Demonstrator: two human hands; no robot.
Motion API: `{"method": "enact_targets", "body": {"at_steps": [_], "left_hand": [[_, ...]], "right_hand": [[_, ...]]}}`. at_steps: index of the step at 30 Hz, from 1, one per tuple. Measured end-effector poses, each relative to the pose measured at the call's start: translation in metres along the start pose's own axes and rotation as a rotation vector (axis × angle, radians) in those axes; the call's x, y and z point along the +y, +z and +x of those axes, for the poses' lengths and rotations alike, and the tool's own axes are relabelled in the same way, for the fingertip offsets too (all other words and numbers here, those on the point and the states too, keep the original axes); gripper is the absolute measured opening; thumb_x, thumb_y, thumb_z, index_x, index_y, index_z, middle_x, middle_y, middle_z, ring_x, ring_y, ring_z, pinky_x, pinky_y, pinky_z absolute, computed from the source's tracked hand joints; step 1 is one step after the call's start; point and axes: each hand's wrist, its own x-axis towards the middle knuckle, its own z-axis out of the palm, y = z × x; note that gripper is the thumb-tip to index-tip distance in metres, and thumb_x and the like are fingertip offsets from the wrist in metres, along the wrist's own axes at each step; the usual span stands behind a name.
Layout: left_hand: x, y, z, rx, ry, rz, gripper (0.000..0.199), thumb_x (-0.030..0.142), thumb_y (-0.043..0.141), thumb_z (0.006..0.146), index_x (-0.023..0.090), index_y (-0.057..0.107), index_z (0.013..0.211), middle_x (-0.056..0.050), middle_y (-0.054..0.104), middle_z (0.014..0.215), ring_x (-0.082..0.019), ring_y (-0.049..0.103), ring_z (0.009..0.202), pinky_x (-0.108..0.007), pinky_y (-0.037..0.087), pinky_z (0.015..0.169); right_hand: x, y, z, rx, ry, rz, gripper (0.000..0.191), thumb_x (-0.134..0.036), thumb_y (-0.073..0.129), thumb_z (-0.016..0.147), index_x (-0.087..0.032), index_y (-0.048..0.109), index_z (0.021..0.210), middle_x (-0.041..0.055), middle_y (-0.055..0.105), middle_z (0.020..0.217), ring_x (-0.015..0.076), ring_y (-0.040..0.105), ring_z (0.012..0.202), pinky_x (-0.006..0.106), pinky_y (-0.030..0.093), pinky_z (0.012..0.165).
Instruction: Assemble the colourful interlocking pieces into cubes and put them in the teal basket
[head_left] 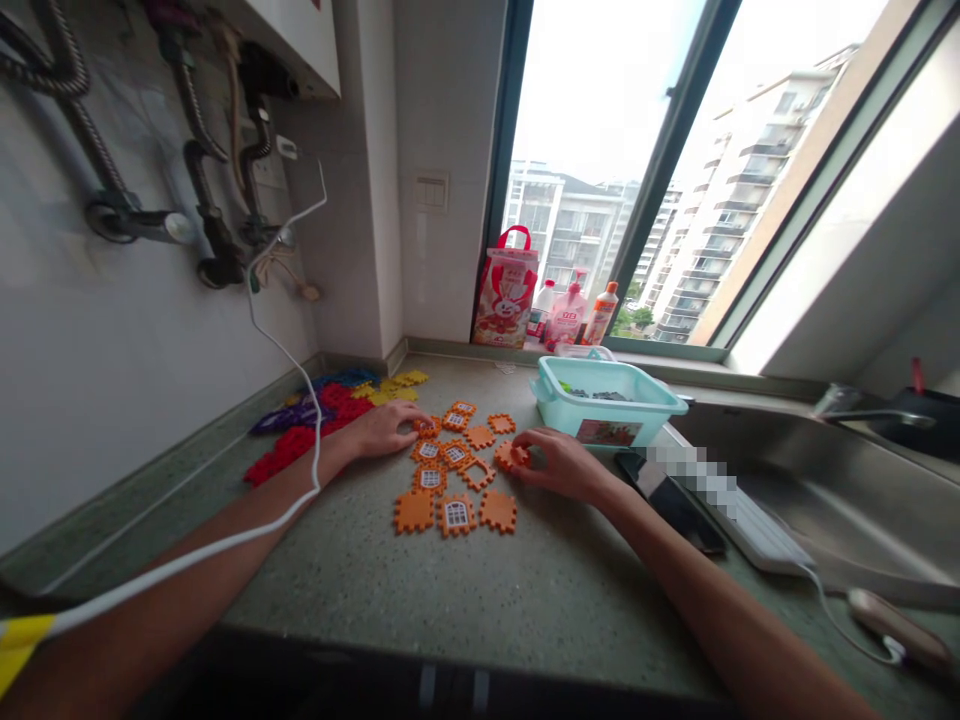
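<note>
Orange interlocking tiles with notched edges lie in a loose group on the grey-green countertop (337, 590). Some carry white lattice windows, such as the window tile (457, 514) at the front; one is an open frame (477, 474). My left hand (386, 428) reaches in from the left, its fingers curled onto an orange tile (429, 428) at the group's edge. On the right side, my right hand (561, 463) has thumb and fingers around another orange tile (512, 457). Plain orange tiles (414, 512) sit nearest to me.
Red tiles (289, 445), yellow tiles (394, 387) and purple and blue ones are heaped at left. A turquoise bin (611, 390) stands behind my right hand. Right of it are a dark phone (671, 500), a white power strip (750, 520) and the sink (862, 490). A white cable (318, 440) crosses my left forearm.
</note>
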Motion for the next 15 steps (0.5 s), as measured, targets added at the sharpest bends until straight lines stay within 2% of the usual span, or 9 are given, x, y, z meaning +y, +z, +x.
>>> {"method": "enact_targets", "body": {"at_steps": [7, 12, 15], "left_hand": [[-0.0071, 0.0055, 0.0003, 0.059, -0.033, -0.004, 0.039, 0.039, 0.056, 0.095, 0.025, 0.075, 0.127, -0.008, 0.07, 0.137, -0.028, 0.061, 0.131, -0.041, 0.045, 0.117], [-0.0081, 0.0032, 0.0007, 0.067, -0.074, -0.012, 0.044, 0.052, 0.059, 0.095, 0.025, 0.073, 0.125, -0.009, 0.073, 0.131, -0.029, 0.066, 0.122, -0.041, 0.05, 0.11], [-0.0084, 0.0021, -0.0003, 0.056, -0.101, 0.005, 0.043, 0.052, 0.059, 0.094, 0.023, 0.074, 0.122, -0.01, 0.073, 0.128, -0.029, 0.067, 0.118, -0.04, 0.051, 0.106]], "right_hand": [[-0.0066, 0.0001, 0.002, 0.028, 0.091, -0.106, 0.033, -0.053, 0.077, 0.087, -0.023, 0.07, 0.1, 0.0066, 0.074, 0.095, 0.0223, 0.069, 0.086, 0.029, 0.047, 0.074], [-0.0029, 0.0003, 0.001, 0.047, 0.083, -0.064, 0.033, -0.054, 0.072, 0.092, -0.022, 0.069, 0.099, 0.0064, 0.074, 0.097, 0.0214, 0.068, 0.087, 0.029, 0.047, 0.077], [-0.0022, -0.0001, -0.0004, 0.03, 0.047, -0.019, 0.026, -0.047, 0.071, 0.094, -0.022, 0.069, 0.1, 0.0057, 0.074, 0.096, 0.0203, 0.068, 0.087, 0.029, 0.046, 0.078]]}}
